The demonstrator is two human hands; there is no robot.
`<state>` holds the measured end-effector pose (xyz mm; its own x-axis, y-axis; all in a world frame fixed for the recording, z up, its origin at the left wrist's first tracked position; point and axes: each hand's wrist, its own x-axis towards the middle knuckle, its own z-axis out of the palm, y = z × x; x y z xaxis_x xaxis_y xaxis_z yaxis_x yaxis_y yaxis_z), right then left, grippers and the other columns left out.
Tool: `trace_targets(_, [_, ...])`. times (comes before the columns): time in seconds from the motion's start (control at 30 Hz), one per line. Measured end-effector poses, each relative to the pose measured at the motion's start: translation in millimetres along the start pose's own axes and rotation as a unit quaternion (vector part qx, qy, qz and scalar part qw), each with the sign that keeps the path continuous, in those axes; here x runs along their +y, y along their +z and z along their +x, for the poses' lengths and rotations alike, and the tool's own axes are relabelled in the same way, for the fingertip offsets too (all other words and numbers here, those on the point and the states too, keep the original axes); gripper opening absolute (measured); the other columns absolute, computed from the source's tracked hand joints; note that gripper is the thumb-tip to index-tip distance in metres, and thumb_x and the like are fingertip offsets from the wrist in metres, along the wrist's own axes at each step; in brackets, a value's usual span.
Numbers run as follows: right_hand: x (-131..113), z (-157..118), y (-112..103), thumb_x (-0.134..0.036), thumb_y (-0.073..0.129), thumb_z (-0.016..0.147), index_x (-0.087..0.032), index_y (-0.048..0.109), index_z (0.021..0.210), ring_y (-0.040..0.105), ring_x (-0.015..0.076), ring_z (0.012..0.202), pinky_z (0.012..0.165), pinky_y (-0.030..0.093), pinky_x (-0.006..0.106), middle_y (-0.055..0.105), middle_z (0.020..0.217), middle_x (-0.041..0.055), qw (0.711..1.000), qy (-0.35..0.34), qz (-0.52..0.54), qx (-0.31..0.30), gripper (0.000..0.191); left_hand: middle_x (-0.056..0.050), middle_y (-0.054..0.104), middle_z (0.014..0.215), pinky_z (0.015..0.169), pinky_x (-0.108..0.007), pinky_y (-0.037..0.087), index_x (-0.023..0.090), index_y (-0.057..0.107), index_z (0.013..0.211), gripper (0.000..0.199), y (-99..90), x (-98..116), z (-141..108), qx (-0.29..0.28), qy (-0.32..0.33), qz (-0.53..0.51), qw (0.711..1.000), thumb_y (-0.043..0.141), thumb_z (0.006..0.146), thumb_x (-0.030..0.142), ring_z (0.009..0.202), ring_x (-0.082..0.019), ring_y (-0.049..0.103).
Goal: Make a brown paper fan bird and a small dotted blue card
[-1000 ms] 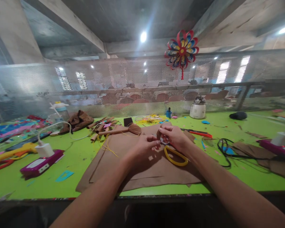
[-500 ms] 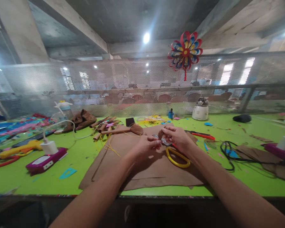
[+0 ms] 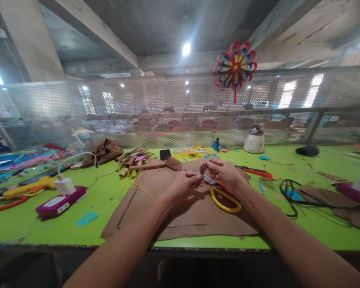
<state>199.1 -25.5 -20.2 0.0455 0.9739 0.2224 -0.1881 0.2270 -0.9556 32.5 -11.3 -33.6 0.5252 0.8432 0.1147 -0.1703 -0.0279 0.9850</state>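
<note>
Between my two hands is a small pleated fan of brown paper (image 3: 203,168), partly spread. My left hand (image 3: 187,183) pinches its lower end with thumb and forefinger. Closed on its upper right edge are the fingers of my right hand (image 3: 223,173). Just beneath my hands lie scissors with yellow and red handles (image 3: 226,204), their metal part lying partly behind my fingers. Brown paper sheets (image 3: 183,224) are spread under both hands. A rolled brown paper stick with a pleated fan end (image 3: 172,163) rests at the sheets' far edge.
Rolled paper sticks (image 3: 132,160) and yellow strings (image 3: 142,188) lie at the back left. A purple power strip (image 3: 61,202) with a white plug sits on the left. Red-handled pliers (image 3: 259,173) and a black cable (image 3: 288,192) are on the right. A white bottle (image 3: 254,140) stands behind.
The small brown paper fan shows wider between my fingers, its pleats more spread. Both hands stay in nearly the same place, and the view has shifted slightly.
</note>
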Motion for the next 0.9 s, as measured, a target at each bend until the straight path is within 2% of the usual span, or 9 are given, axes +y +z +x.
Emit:
trace_targets(0.13, [-0.6,-0.8,1.3,-0.045,0.076,0.058,-0.016,0.057,0.063,0.039,0.0062,0.043,0.043,0.028,0.023,0.048,0.051,-0.0048,1.000,-0.002,0.008,-0.002,0.036,-0.005,0.056,0.065,0.056,-0.025,0.039,0.010,0.063,0.066,0.028,-0.3,-1.1,0.8,0.002,-0.009,0.003,1.000,0.075,0.065,0.035,0.060,-0.011,0.050])
trace_targets(0.27, [-2.8,-1.2,3.7,-0.049,0.071,0.064,-0.017,0.054,0.065,0.042,0.0071,0.043,0.043,0.032,0.023,0.052,0.052,-0.0031,0.999,0.023,0.034,0.016,0.036,-0.004,0.055,0.064,0.055,-0.025,0.038,0.011,0.063,0.065,0.027,-2.7,-4.4,3.6,0.000,-0.014,0.008,1.000,0.075,0.065,0.035,0.058,-0.010,0.048])
trace_targets(0.5, [0.6,1.0,1.2,-0.051,0.062,0.074,-0.017,0.056,0.072,0.044,0.0082,0.043,0.042,0.033,0.023,0.055,0.053,-0.0007,0.999,0.033,0.042,-0.004,0.035,-0.003,0.054,0.063,0.055,-0.026,0.036,0.013,0.061,0.063,0.026,-3.4,-4.3,4.5,0.004,-0.004,0.023,1.000,0.073,0.066,0.036,0.058,-0.011,0.046])
trace_targets(0.73, [4.2,-0.1,2.4,-0.046,0.075,0.061,-0.014,0.058,0.065,0.043,0.0065,0.045,0.044,0.031,0.022,0.053,0.054,-0.0019,0.999,0.033,-0.017,-0.026,0.036,-0.004,0.054,0.063,0.055,-0.026,0.034,0.013,0.060,0.063,0.025,-1.9,-1.1,2.7,0.011,0.009,0.041,0.999,0.070,0.068,0.036,0.058,-0.011,0.046])
trace_targets(0.9, [3.8,-4.2,8.5,-0.048,0.076,0.058,-0.014,0.057,0.064,0.041,0.0057,0.045,0.044,0.030,0.021,0.054,0.055,-0.0018,0.997,0.028,-0.058,-0.039,0.040,-0.002,0.054,0.063,0.055,-0.025,0.034,0.013,0.061,0.065,0.026,-0.9,4.3,0.5,0.022,0.014,0.091,0.995,0.069,0.069,0.037,0.058,-0.010,0.046])
